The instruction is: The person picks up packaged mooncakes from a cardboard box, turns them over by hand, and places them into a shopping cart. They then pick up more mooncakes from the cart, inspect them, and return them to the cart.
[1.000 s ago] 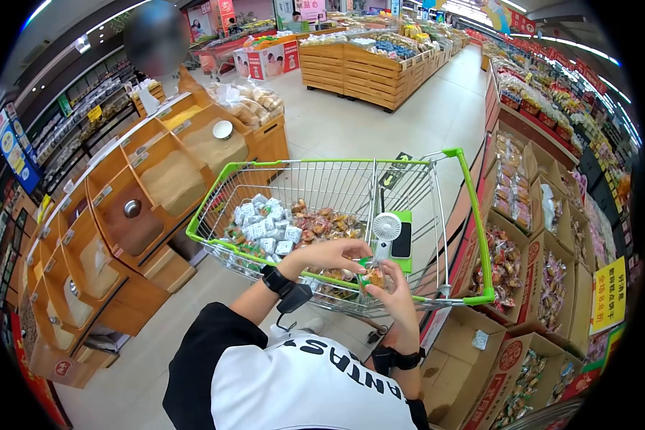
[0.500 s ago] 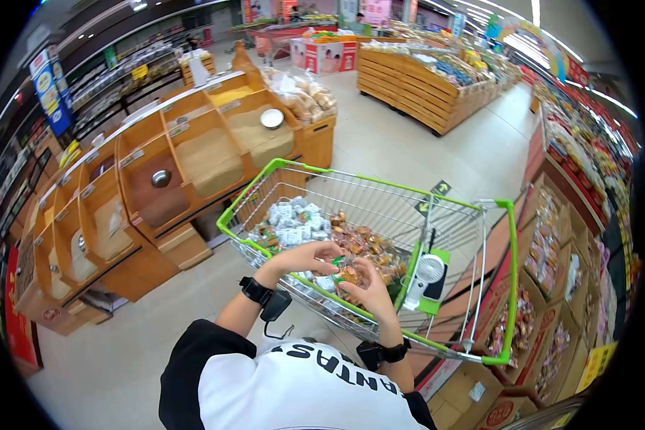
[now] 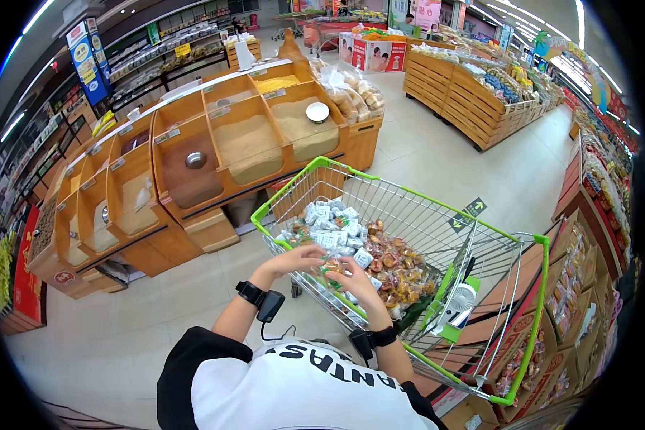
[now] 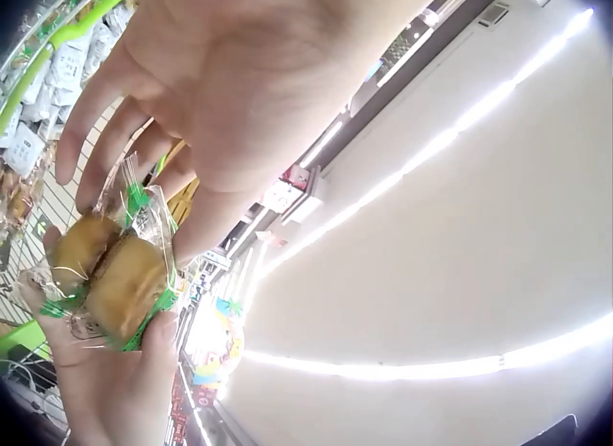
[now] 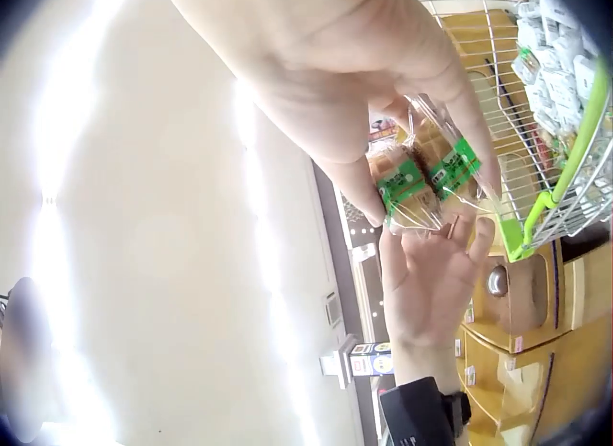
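In the head view my left hand (image 3: 297,259) and right hand (image 3: 358,285) meet over the near rim of the shopping cart (image 3: 408,192). Between them are two small golden pastries (image 4: 124,283) in clear wrappers with green print. My right hand (image 5: 335,91) pinches the pastries from both sides with thumb and fingers. The left hand (image 5: 431,288) has its thumb and bent fingertips at the ends of the wrappers. Below, the cart carries a heap of white packets (image 3: 337,231) and brown wrapped snacks (image 3: 394,264).
A white handheld fan (image 3: 462,297) rests in the cart's child seat area. Wooden bins of grain (image 3: 244,147), one with a white bowl (image 3: 317,112), line the left. Cardboard snack boxes (image 3: 552,376) stand close on the right, and a slatted wooden display (image 3: 451,93) stands farther off.
The head view has turned left, so bins, cart and displays have shifted right. Both hands have moved left relative to the cart, toward the white packets, still holding the pastries.
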The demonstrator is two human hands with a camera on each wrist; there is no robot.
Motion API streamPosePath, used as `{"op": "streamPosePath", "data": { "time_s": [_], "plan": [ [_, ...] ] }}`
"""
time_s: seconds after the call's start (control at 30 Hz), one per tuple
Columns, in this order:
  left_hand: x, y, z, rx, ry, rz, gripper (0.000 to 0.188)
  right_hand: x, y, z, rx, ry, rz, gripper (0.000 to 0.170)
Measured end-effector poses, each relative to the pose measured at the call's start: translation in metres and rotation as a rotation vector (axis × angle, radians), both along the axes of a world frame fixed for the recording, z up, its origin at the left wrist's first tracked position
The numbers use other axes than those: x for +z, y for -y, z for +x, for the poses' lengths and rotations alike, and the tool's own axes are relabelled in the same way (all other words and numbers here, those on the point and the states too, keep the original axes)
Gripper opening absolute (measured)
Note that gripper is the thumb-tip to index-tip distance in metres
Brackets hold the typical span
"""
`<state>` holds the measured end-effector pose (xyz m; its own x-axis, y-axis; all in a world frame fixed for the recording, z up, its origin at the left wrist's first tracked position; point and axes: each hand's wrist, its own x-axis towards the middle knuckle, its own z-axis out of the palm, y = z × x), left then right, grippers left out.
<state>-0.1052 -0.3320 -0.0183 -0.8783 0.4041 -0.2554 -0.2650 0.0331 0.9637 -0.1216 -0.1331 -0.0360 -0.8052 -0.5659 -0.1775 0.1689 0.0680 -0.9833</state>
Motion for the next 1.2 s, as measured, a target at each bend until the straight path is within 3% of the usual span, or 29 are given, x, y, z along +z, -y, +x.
{"op": "streamPosePath", "data": {
  "time_s": [0.37,0.6,0.87,1.0,1.07,1.13,1.2],
  "plan": [
    [-0.050,0.015,-0.014,0.128,0.130,0.162,0.036,-0.023,0.021,-0.020,-0.031,0.198,0.077,0.053],
    [-0.057,0.002,-0.036,0.351,0.238,0.118,0.027,-0.054,0.033,-0.043,-0.087,0.286,-0.066,0.046],
    [-0.077,0.005,-0.066,0.432,0.230,0.007,0.029,-0.065,0.047,-0.058,-0.237,0.297,-0.090,0.053],
    [-0.083,0.016,-0.091,0.485,0.177,0.120,0.030,-0.060,0.054,-0.086,-0.204,0.183,-0.002,0.053],
    [-0.079,0.016,-0.099,0.524,0.125,0.150,0.032,-0.072,0.060,-0.100,-0.192,-0.090,-0.170,0.063],
    [-0.089,0.019,-0.108,0.701,0.119,0.194,0.033,-0.086,0.058,-0.111,-0.174,-0.097,-0.170,0.068],
    [-0.116,0.028,-0.112,0.695,0.159,0.123,0.027,-0.095,0.053,-0.116,-0.184,-0.354,0.074,0.068]
  ]
}}
